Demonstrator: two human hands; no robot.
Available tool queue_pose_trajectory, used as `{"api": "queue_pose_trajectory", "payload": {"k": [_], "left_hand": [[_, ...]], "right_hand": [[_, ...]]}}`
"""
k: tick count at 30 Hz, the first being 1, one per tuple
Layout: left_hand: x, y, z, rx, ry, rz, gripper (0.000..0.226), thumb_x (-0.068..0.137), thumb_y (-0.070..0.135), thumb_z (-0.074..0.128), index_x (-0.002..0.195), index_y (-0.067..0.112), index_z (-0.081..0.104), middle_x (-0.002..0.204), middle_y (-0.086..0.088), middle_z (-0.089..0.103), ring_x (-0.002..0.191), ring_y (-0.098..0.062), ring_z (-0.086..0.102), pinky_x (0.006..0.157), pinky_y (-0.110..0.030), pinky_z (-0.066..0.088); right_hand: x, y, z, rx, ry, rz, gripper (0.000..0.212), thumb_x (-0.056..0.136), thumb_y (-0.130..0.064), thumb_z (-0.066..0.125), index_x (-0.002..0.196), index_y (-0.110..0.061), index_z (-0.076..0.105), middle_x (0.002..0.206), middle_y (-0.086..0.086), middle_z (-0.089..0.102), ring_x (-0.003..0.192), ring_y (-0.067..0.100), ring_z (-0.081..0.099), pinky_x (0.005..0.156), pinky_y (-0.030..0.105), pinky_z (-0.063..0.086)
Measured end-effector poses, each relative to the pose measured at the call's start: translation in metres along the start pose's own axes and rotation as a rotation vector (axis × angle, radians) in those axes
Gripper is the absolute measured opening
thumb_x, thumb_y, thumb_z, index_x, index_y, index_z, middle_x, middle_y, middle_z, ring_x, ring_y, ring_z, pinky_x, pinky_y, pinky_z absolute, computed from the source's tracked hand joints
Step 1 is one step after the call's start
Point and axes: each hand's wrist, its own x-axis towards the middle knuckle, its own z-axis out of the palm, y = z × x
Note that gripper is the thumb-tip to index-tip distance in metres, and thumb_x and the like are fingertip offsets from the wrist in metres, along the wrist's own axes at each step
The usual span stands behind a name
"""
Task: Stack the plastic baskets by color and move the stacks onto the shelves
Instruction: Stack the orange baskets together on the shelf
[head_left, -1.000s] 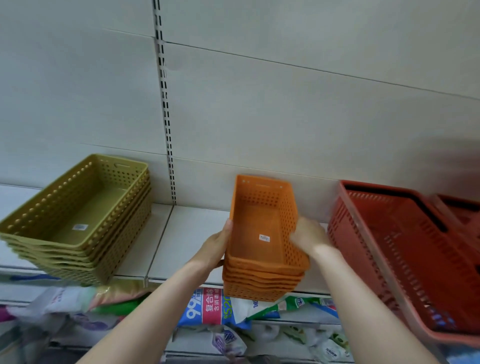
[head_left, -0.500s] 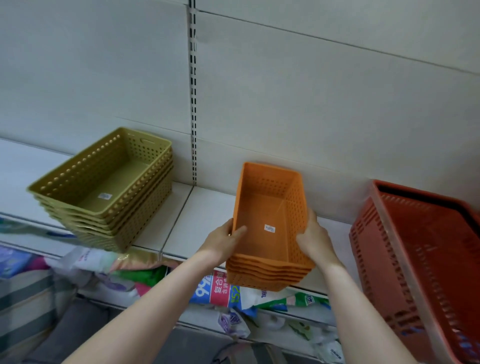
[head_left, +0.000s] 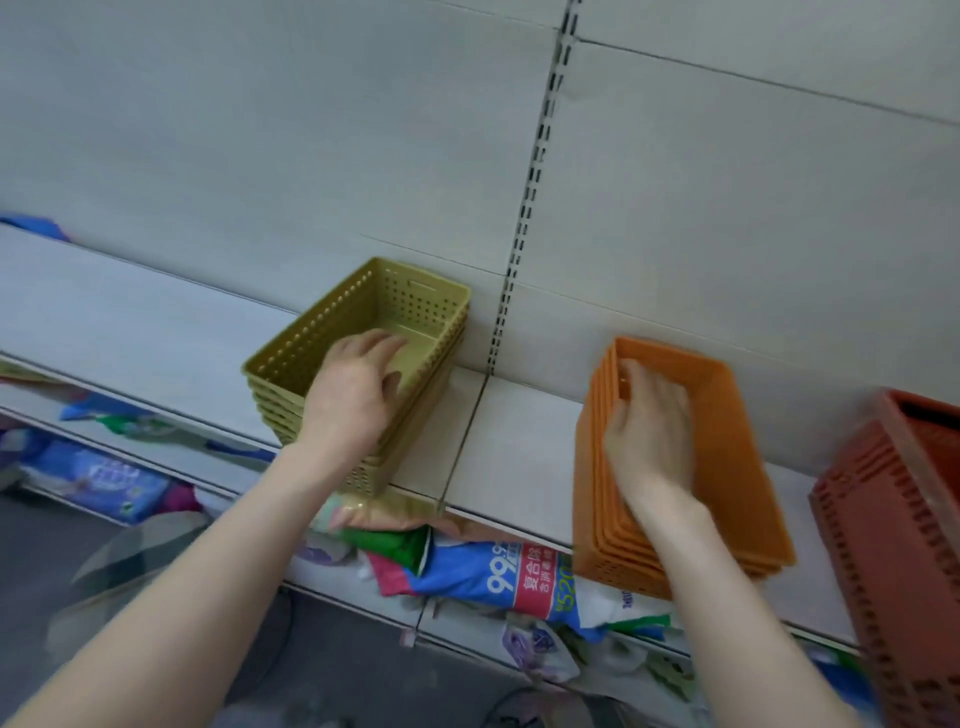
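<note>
While both stacks sit on the shelf (head_left: 156, 332), square them up:
Left hand (head_left: 353, 395): fingers loosely curled over the near rim of the olive stack (head_left: 395, 306); nudge it back gently.
Right hand (head_left: 649, 431): spread flat inside the orange stack (head_left: 727, 467), which overhangs the shelf's front edge; push it inward.
Red basket (head_left: 893, 519): nearby on the right, avoid bumping.

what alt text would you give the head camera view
A person's left hand rests on a stack of olive-green perforated plastic baskets while the right hand reaches into a stack of orange plastic baskets, both on a white shelf. A red slotted basket stands at the right edge.
</note>
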Motion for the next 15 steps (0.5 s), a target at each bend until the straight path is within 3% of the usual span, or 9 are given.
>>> {"api": "queue_pose_trajectory", "payload": {"k": [4, 8, 12, 15], "left_hand": [[0.025, -0.081, -0.01, 0.208, -0.127, -0.168, 0.06, 0.081, 0.016, 0.068, 0.135, 0.001, 0.05, 0.132, -0.027, 0.054, 0.117, -0.047, 0.051, 0.101, -0.052, 0.042], [0.041, -0.1, -0.015, 0.178, -0.309, -0.335, 0.051, 0.094, 0.033, 0.051, 0.137, 0.008, 0.04, 0.129, -0.019, 0.055, 0.11, -0.043, 0.058, 0.084, -0.045, 0.046], [0.058, -0.118, -0.023, 0.04, -0.296, -0.381, 0.029, 0.091, 0.023, 0.051, 0.116, 0.014, 0.061, 0.111, -0.015, 0.066, 0.102, -0.039, 0.062, 0.08, -0.039, 0.046], [0.06, -0.119, -0.027, -0.525, -0.443, -0.571, 0.039, 0.088, 0.014, 0.057, 0.126, 0.021, 0.059, 0.104, -0.006, 0.068, 0.088, -0.027, 0.066, 0.073, -0.035, 0.053]], "right_hand": [[-0.002, -0.113, 0.058, 0.275, -0.352, -0.009, 0.044, 0.099, -0.025, 0.05, 0.14, -0.011, 0.05, 0.139, 0.012, 0.057, 0.126, 0.029, 0.053, 0.103, 0.034, 0.04], [0.006, -0.178, 0.092, 0.563, -0.674, 0.289, 0.065, 0.095, -0.056, 0.049, 0.146, -0.017, 0.04, 0.142, 0.006, 0.055, 0.13, 0.026, 0.052, 0.105, 0.033, 0.04], [0.014, -0.188, 0.108, 0.651, -0.69, 0.465, 0.05, 0.087, -0.028, 0.06, 0.134, -0.023, 0.047, 0.128, 0.003, 0.064, 0.114, 0.024, 0.061, 0.101, 0.041, 0.05], [0.014, -0.172, 0.096, 0.605, -0.662, 0.48, 0.039, 0.087, -0.024, 0.056, 0.127, -0.027, 0.054, 0.123, 0.003, 0.066, 0.11, 0.024, 0.062, 0.099, 0.044, 0.051]]}}
